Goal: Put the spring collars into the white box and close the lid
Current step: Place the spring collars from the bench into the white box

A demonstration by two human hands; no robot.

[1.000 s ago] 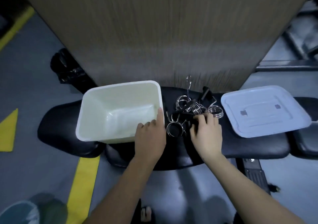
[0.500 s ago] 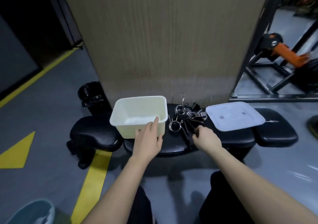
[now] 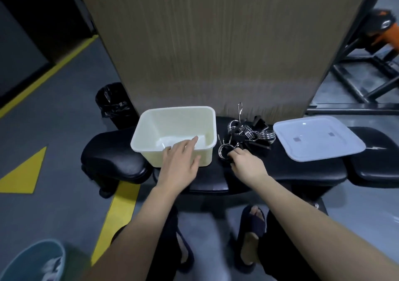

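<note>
An open white box stands on a black padded bench, with nothing inside it. A tangled pile of chrome spring collars with black handles lies just right of the box. The white lid lies flat farther right. My left hand rests on the box's near wall with the fingers spread over the rim. My right hand pinches the nearest spring collar at the front of the pile, which still lies on the bench.
A tall wooden panel rises right behind the bench. A black bin stands on the floor at the left. Dark metal gym frames are at the right. My feet in sandals are below the bench.
The camera has pulled back and tilted up, so the bench looks farther away. My left hand stays at the box's near wall. My right hand's fingers have closed on the front collar.
</note>
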